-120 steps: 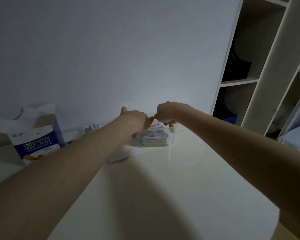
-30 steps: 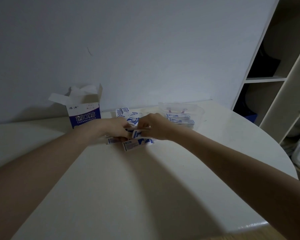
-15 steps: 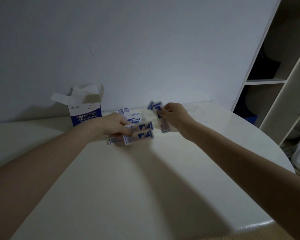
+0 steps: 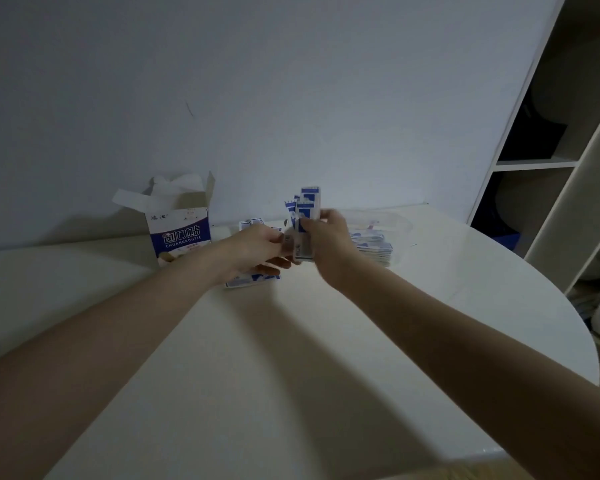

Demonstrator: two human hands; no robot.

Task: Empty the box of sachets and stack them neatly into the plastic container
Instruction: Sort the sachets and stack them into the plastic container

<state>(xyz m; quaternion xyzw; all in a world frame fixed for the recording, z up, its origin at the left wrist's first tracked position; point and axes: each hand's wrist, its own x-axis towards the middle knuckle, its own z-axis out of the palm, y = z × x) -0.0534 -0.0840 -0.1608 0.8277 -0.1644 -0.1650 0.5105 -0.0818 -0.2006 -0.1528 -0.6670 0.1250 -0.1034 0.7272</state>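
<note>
On the round cream table (image 4: 326, 341), the open blue-and-white cardboard box (image 4: 180, 233) stands at centre left, the clear plastic container (image 4: 400, 225) at centre right, part filled. The right hand (image 4: 329, 233), flat on the pile 1 second ago, now grips an upright bundle of blue-and-white sachets (image 4: 305, 216); the left hand (image 4: 257, 249) pinches its lower edge, squaring it for stacking. Loose sachets (image 4: 250, 280) remain beneath.

We note the box (image 4: 180, 233): printed card, slight sheen. Right of the box, sachets (image 4: 307, 216) look like glossy paper; the container (image 4: 400, 225) is clear smooth plastic. The surface (image 4: 291, 358) is smooth, matt cream.
</note>
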